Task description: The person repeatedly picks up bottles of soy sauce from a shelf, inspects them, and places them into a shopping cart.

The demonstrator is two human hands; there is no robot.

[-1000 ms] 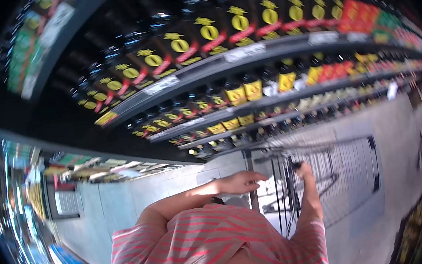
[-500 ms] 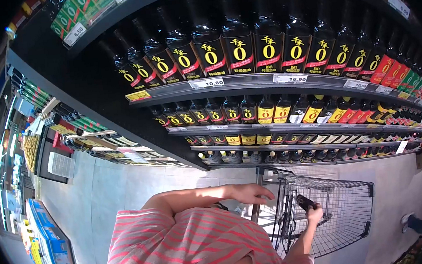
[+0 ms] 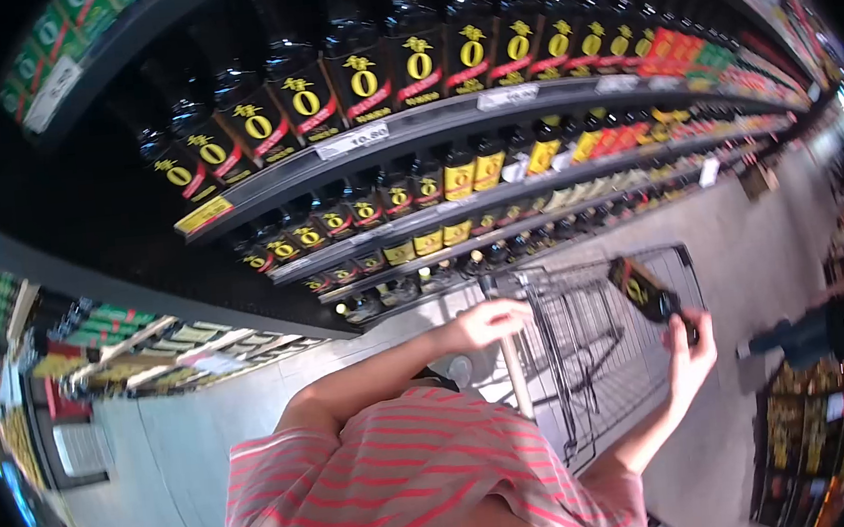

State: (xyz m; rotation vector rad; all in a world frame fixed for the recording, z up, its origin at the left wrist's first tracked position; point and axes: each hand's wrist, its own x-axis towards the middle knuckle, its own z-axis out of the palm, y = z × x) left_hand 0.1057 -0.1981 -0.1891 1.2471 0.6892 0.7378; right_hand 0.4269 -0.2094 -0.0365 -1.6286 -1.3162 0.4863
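Note:
My right hand [image 3: 688, 341] grips a dark soy sauce bottle [image 3: 643, 289] by its neck end. The bottle lies tilted over the wire shopping cart [image 3: 600, 343], its base pointing up and left, a black label with a yellow mark on its side. At the cart's push handle [image 3: 517, 371], my left hand [image 3: 493, 324] has its fingers stretched out over the upper end; whether it touches the bar is unclear.
Rows of similar soy sauce bottles [image 3: 363, 83] fill the shelves [image 3: 449, 111] ahead, with price tags along the edges. A person in dark trousers [image 3: 815, 335] stands at the right, near another stocked shelf [image 3: 808, 425]. More goods line a shelf [image 3: 137, 334] at left.
My right hand has lifted the bottle from low over the cart up and to the right. My left hand stays near the handle. The view has turned right.

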